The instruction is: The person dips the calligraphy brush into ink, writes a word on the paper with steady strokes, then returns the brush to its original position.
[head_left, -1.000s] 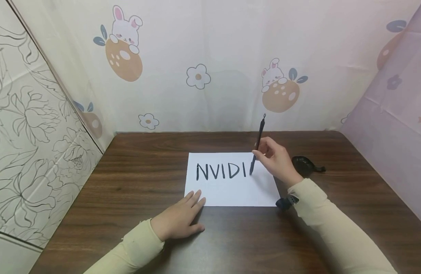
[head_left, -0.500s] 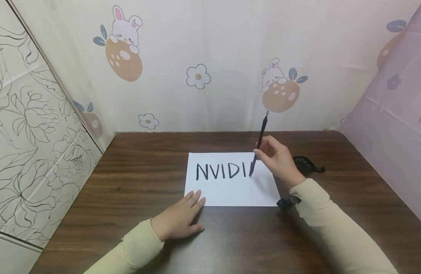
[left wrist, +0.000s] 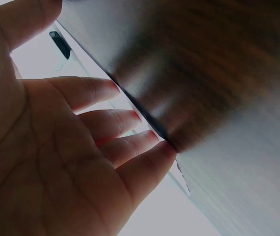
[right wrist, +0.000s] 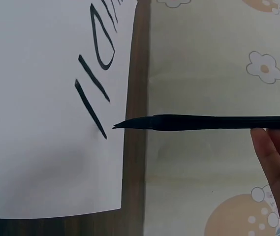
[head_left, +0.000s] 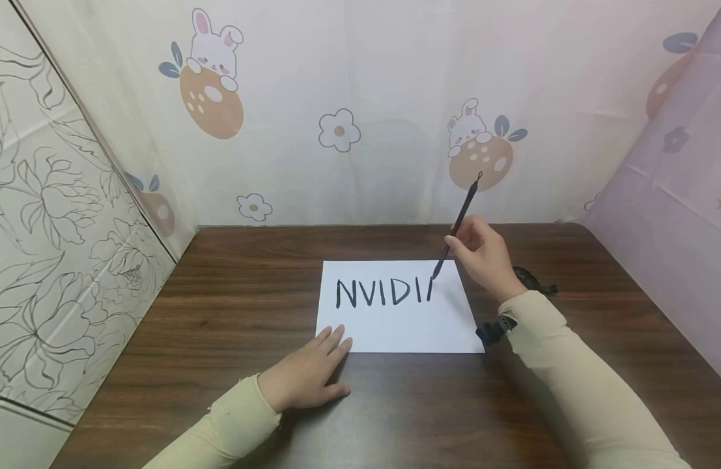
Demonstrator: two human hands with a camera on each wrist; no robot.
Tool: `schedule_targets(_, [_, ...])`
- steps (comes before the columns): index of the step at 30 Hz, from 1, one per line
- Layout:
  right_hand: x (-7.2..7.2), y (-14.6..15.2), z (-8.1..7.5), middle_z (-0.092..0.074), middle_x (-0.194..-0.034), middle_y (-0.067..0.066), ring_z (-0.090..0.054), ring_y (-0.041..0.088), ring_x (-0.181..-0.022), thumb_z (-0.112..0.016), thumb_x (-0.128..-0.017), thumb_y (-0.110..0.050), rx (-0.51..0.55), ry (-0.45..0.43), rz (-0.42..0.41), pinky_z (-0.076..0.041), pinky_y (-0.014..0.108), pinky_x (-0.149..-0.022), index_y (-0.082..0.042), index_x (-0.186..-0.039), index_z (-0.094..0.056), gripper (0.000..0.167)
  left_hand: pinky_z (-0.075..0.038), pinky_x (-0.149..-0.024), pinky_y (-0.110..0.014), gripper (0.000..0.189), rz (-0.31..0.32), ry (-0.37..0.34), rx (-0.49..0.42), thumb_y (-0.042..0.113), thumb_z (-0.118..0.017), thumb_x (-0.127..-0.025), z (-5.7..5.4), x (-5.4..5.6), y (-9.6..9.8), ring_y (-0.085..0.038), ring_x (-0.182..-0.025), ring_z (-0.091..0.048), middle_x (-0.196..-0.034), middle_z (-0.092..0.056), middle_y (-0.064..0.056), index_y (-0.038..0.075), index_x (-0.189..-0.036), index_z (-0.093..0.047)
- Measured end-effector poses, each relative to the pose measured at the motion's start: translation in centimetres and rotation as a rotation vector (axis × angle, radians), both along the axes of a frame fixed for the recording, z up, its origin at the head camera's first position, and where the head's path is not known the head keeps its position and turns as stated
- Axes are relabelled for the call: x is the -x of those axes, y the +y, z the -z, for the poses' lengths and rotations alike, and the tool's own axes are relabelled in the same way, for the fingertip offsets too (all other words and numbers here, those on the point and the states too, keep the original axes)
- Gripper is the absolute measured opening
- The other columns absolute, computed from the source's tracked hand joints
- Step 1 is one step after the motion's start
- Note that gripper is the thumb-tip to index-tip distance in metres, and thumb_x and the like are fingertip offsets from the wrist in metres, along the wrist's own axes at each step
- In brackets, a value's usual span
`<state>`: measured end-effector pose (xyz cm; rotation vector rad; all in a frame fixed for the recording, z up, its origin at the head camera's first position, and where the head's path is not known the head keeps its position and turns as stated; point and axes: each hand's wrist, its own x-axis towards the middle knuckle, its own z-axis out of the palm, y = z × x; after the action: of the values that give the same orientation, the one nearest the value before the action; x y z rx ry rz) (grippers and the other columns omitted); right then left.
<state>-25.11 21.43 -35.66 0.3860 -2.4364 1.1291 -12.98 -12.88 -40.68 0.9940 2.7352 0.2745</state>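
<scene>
My right hand (head_left: 486,254) pinches a black calligraphy brush (head_left: 458,221), tilted with its loop end up and to the right. The brush tip is near the top of the last slanted stroke on a white sheet of paper (head_left: 395,335); in the right wrist view the brush (right wrist: 194,122) points at the paper (right wrist: 41,113), its tip beside that stroke. Black letters on the sheet read NVIDI, followed by the slanted stroke. My left hand (head_left: 307,378) lies with straight, spread fingers, its fingertips on the paper's lower left corner.
A dark, shallow dish (head_left: 530,280) stands on the brown wooden table (head_left: 249,280), partly hidden behind my right wrist. A patterned curtain (head_left: 395,176) hangs at the table's back edge, and a flower-patterned panel (head_left: 61,247) is at the left.
The right hand has lifted the brush up and to the right, from the bottom of the last slanted stroke to near its top. That stroke is now uncovered. My left hand stays in place.
</scene>
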Motion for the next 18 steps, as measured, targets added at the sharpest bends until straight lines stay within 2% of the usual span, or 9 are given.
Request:
schedule_targets(7, [0.6, 0.2, 0.8, -0.061, -0.088, 0.007, -0.057, 0.015, -0.079, -0.064, -0.095, -0.018, -0.018, 0.01, 0.013, -0.047, 0.019, -0.064, -0.007, -0.106, -0.056, 0.018, -0.034, -0.116, -0.048, 0.074, -0.007, -0.004, 0.019, 0.045, -0.062, -0.092, 0.2, 0.1, 0.0, -0.04, -0.146, -0.031, -0.159, -0.03, -0.019, 0.004, -0.149, -0.039])
schedule_targets(18, [0.5, 0.4, 1.4, -0.06, -0.088, 0.007, -0.057, 0.018, -0.084, -0.063, -0.096, -0.019, -0.026, -0.025, 0.012, -0.047, 0.023, -0.069, -0.007, -0.109, -0.055, 0.02, -0.033, -0.117, -0.048, 0.074, -0.008, -0.01, 0.011, 0.043, -0.063, -0.092, 0.0, 0.1, 0.0, -0.04, -0.146, -0.03, -0.159, -0.03, -0.02, 0.003, -0.149, -0.039])
